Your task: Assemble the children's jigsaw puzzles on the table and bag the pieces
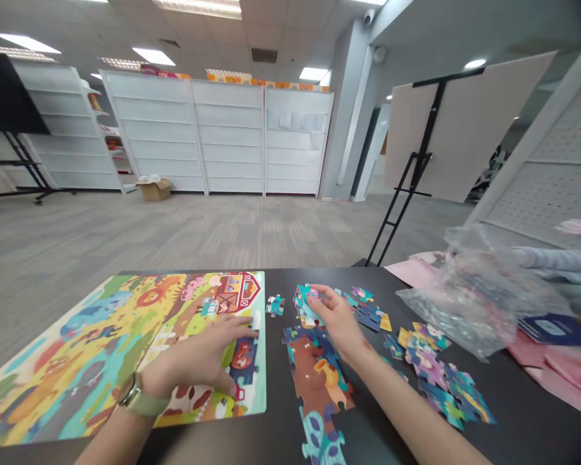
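Note:
My left hand [201, 355] rests over the right part of a colourful picture board [140, 361], fingers stretched and thumb apart. Between its thumb and fingers shows a dark blue patch with a red figure [243, 355]; I cannot tell whether it is a loose piece or printed. My right hand [336, 323] pinches a teal puzzle piece [306, 305] just above a partly joined strip of puzzle [314, 374]. That strip shows a brown bear with a yellow-orange jug, and lies between my hands. One small teal puzzle piece [275, 305] lies alone beside the board.
Several loose puzzle pieces [370, 313] lie beyond my right hand, with a larger heap of pieces [440, 374] right of my forearm. Crumpled clear plastic [484, 290] and pink cloth [552, 374] occupy the right side of the black table [382, 413].

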Available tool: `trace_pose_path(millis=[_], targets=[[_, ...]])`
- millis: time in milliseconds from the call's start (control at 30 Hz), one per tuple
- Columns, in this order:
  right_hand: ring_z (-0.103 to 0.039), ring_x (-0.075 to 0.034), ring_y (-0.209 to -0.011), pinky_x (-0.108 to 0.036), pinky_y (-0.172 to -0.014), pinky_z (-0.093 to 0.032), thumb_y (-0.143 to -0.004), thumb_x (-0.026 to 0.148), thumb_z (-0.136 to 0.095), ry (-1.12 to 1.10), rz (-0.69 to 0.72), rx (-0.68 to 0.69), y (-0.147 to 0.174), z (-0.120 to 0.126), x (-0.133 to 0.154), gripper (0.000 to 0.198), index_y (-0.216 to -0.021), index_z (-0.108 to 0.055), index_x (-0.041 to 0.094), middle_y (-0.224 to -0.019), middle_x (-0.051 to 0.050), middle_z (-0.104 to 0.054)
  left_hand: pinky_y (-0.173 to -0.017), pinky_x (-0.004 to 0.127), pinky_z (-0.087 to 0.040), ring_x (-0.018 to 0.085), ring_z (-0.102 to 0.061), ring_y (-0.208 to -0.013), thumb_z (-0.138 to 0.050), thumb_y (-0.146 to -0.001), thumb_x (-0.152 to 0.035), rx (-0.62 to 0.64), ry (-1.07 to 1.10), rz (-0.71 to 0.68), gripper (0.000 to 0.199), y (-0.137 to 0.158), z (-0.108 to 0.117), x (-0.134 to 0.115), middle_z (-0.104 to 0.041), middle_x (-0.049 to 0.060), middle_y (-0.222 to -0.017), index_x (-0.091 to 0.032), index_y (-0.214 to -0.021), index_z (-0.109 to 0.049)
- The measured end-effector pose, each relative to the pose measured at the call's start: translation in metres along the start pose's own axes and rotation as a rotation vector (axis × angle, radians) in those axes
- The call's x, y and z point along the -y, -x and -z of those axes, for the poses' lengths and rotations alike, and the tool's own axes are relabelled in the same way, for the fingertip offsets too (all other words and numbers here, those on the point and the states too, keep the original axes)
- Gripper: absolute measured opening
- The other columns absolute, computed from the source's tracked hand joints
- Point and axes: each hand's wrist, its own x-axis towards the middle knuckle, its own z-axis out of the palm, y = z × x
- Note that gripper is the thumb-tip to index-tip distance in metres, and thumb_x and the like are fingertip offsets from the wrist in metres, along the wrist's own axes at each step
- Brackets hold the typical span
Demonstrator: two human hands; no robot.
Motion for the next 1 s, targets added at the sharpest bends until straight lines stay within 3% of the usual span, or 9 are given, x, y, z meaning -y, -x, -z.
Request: trace_pose_path(millis=[133, 233, 433, 633, 800, 1000], targets=[[-0.060, -0.014, -0.058, -0.024, -0.054, -0.045, -0.071, 0.058, -0.081, -0.011, 0.009, -0.006, -0.001, 0.000, -0.001, 0.057, -0.110, -0.064, 0.020, -0.071, 0.002, -0.069, -0.118, 0.051, -0.033, 0.037, -0.039, -0.144, -0.082, -0.065, -0.030, 0.008, -0.037, 0.013, 0.073, -0.007, -0.012, -0.015, -0.047, 0.009, -0.155, -0.030, -0.135, -0.062], [-0.061, -0.015, -0.058, -0.026, -0.056, -0.047, -0.069, 0.060, -0.081, -0.012, 0.018, -0.012, -0.003, 0.001, -0.002, 0.059, -0.109, -0.064, 0.020, -0.068, 0.003, -0.069, -0.117, 0.050, -0.035, 0.035, -0.046, -0.138, -0.078, -0.067, -0.027, -0.047, -0.058, -0.053, 0.068, -0.015, -0.021, -0.030, -0.052, 0.010, -0.149, -0.027, -0.133, -0.062], [-0.060, -0.015, -0.057, -0.026, -0.057, -0.045, -0.069, 0.060, -0.080, 0.003, 0.041, -0.008, -0.005, 0.002, -0.005, 0.057, -0.106, -0.065, 0.020, -0.066, 0.003, -0.068, -0.113, 0.051, -0.039, 0.036, -0.050, -0.131, -0.074, -0.074, -0.033, -0.114, -0.158, -0.093, 0.055, -0.025, -0.038, -0.054, -0.055, 0.012, -0.144, -0.023, -0.127, -0.067], [-0.052, -0.012, -0.052, -0.024, -0.052, -0.038, -0.070, 0.056, -0.080, 0.054, 0.055, 0.008, -0.006, 0.001, -0.009, 0.051, -0.103, -0.066, 0.019, -0.062, 0.005, -0.063, -0.111, 0.052, -0.039, 0.039, -0.049, -0.129, -0.083, -0.064, -0.042, -0.121, -0.210, -0.064, 0.073, -0.026, -0.043, -0.057, -0.054, 0.012, -0.145, -0.023, -0.131, -0.064], [-0.050, -0.012, -0.052, -0.024, -0.052, -0.035, -0.072, 0.056, -0.078, 0.078, 0.073, 0.022, -0.006, 0.000, -0.011, 0.049, -0.102, -0.066, 0.019, -0.062, 0.005, -0.063, -0.104, 0.049, -0.043, 0.036, -0.054, -0.117, -0.080, -0.063, -0.036, -0.195, -0.231, -0.083, 0.071, -0.027, -0.049, -0.060, -0.062, 0.010, -0.131, -0.023, -0.131, -0.061], [-0.046, -0.011, -0.050, -0.024, -0.051, -0.033, -0.073, 0.054, -0.077, 0.101, 0.089, 0.017, -0.007, 0.000, -0.012, 0.045, -0.101, -0.066, 0.020, -0.059, 0.006, -0.060, -0.105, 0.047, -0.043, 0.035, -0.053, -0.119, -0.077, -0.065, -0.032, -0.224, -0.213, -0.083, 0.068, -0.030, -0.048, -0.060, -0.062, 0.009, -0.131, -0.023, -0.130, -0.060]])
